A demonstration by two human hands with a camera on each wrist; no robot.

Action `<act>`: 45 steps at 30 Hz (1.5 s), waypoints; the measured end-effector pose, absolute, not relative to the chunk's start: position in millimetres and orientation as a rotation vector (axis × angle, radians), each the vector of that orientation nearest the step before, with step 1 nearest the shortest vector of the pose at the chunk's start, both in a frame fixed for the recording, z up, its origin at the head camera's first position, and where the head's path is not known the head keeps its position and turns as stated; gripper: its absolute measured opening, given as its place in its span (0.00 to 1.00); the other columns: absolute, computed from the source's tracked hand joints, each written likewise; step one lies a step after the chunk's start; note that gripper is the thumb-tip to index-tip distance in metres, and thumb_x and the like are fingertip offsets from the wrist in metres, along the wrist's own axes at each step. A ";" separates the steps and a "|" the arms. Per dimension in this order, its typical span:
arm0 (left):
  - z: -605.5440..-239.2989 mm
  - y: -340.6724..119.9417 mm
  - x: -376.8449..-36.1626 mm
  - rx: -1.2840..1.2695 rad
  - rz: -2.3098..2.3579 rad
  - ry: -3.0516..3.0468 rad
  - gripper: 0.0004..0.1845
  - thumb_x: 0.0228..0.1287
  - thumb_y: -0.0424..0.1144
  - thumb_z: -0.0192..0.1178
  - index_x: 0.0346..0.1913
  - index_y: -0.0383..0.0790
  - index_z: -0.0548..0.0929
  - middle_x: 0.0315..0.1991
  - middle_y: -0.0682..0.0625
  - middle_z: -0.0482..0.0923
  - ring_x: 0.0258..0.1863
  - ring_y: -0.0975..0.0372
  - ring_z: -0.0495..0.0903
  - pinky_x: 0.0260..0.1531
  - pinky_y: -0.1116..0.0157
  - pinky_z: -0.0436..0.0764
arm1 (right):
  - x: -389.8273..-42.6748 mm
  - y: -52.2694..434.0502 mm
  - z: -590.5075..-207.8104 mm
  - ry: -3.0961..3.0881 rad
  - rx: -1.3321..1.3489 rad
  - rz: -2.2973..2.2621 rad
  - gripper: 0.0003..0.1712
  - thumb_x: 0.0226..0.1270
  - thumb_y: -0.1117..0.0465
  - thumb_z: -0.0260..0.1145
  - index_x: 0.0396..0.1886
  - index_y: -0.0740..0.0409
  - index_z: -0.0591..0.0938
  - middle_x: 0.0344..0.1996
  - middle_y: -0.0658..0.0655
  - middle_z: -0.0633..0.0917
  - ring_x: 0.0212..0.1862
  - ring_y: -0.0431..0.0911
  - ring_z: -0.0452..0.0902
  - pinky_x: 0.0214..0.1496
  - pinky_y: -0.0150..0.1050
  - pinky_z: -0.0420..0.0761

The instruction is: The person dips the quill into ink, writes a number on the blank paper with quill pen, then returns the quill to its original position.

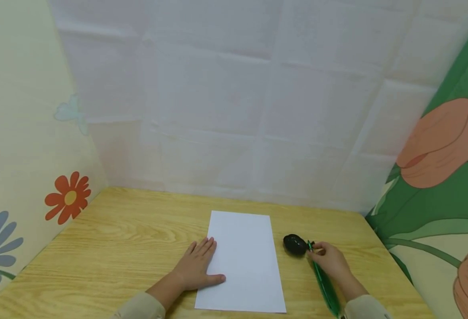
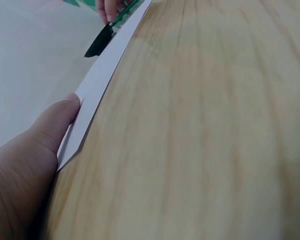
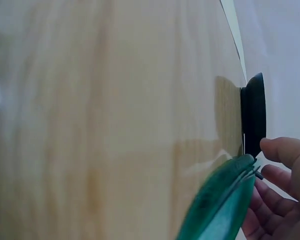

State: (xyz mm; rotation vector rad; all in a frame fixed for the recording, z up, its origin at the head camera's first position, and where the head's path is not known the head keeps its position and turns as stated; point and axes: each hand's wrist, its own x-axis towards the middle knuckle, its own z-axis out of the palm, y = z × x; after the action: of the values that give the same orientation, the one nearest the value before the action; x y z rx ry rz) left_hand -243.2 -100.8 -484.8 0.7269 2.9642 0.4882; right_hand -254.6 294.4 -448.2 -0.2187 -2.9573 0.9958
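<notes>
A blank sheet of white paper lies on the wooden table in front of me. My left hand rests flat on its left edge, fingers straight and thumb spread over the sheet. To the right of the paper is a tool with a glossy black oval head and a long green body. My right hand pinches it between thumb and fingers at the narrow part where black meets green. In the right wrist view, the green body lies beside the curled fingers, the black head just beyond the thumb.
The yellow wood-grain table runs back to a creased white sheet hung behind it. Flower-printed walls close in the left and right sides.
</notes>
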 end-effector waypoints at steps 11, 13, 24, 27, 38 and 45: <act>-482.5 -99.8 -241.6 0.715 0.509 2.955 0.58 0.56 0.75 0.53 0.75 0.31 0.56 0.77 0.39 0.52 0.78 0.47 0.49 0.75 0.44 0.47 | -255.5 290.6 -450.9 -2.934 -0.246 1.033 0.24 0.61 0.57 0.68 0.53 0.68 0.79 0.38 0.62 0.85 0.38 0.50 0.81 0.36 0.42 0.80; -482.3 -99.7 -241.8 0.715 0.509 2.953 0.58 0.56 0.75 0.52 0.75 0.31 0.56 0.78 0.39 0.52 0.78 0.47 0.48 0.75 0.44 0.47 | -255.8 290.3 -451.9 -2.928 -0.244 1.034 0.23 0.62 0.58 0.68 0.52 0.68 0.79 0.37 0.61 0.85 0.38 0.49 0.81 0.35 0.40 0.79; -481.8 -100.1 -240.7 0.727 0.510 2.950 0.58 0.56 0.75 0.53 0.75 0.30 0.56 0.77 0.38 0.53 0.78 0.47 0.49 0.75 0.43 0.47 | -255.3 290.3 -451.2 -2.895 -0.251 1.058 0.22 0.61 0.60 0.68 0.52 0.68 0.79 0.32 0.59 0.84 0.33 0.46 0.78 0.30 0.35 0.74; -480.8 -99.6 -240.6 0.725 0.518 2.952 0.58 0.56 0.74 0.53 0.75 0.30 0.56 0.77 0.39 0.53 0.78 0.47 0.49 0.75 0.43 0.47 | -255.6 289.6 -449.2 -2.879 -0.253 1.076 0.23 0.61 0.60 0.68 0.53 0.68 0.79 0.32 0.59 0.83 0.33 0.46 0.77 0.30 0.35 0.74; -482.5 -99.7 -242.2 0.727 0.499 2.960 0.58 0.57 0.75 0.53 0.75 0.30 0.56 0.77 0.39 0.52 0.78 0.47 0.49 0.75 0.44 0.47 | -255.7 284.9 -442.5 -2.850 -0.181 1.079 0.21 0.63 0.63 0.66 0.55 0.68 0.78 0.33 0.60 0.83 0.34 0.46 0.78 0.31 0.35 0.75; -482.8 -99.7 -242.3 0.732 0.493 2.963 0.57 0.57 0.75 0.53 0.75 0.30 0.57 0.77 0.39 0.53 0.78 0.47 0.49 0.75 0.44 0.48 | -255.7 279.5 -436.5 -2.852 -0.132 1.105 0.27 0.66 0.63 0.64 0.64 0.68 0.73 0.33 0.59 0.85 0.31 0.44 0.76 0.30 0.36 0.75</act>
State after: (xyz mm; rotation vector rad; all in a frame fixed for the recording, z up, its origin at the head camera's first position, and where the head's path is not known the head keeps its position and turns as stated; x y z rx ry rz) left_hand -242.3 -99.7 -482.8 0.7322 2.9628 0.4926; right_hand -255.7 279.5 -436.5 -0.1322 -2.8523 1.1050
